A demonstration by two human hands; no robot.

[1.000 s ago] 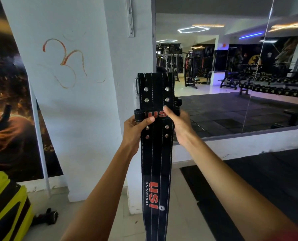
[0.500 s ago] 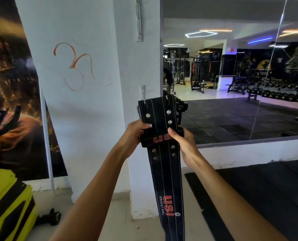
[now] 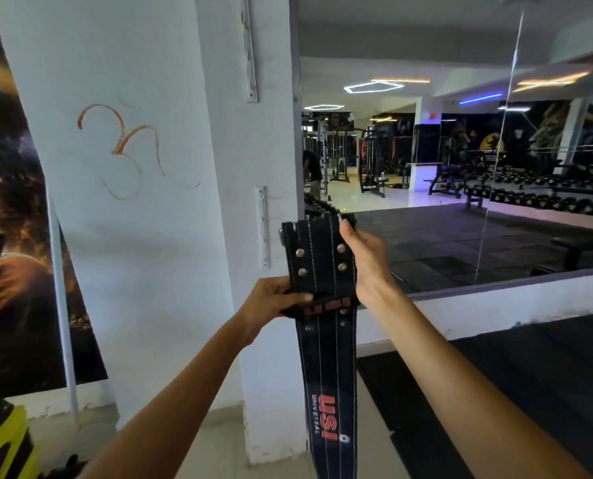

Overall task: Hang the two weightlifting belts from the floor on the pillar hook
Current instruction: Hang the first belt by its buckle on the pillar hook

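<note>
I observe one weightlifting belt (image 3: 326, 357) held up in front of the white pillar (image 3: 170, 202). Its long axis runs near vertical, buckle end uppermost, the tail hanging straight down past the bottom of the frame. The red "USI" lettering on the lower strap reads along the belt's length.

My left hand (image 3: 274, 302) grips the belt at the keeper loop, fingers curled closed around the strap's left edge, thumb across the front. My right hand (image 3: 364, 261) holds the upper right edge near the rivets, fingers wrapped behind, thumb reaching up to the top corner. Both grips are closed on the belt.

A white hook rail (image 3: 262, 226) is fixed upright on the pillar, just to the left of the belt's top end; the belt appears apart from it. A second rail (image 3: 248, 50) sits higher on the same face. A wall mirror (image 3: 461, 167) lies to the right.
</note>
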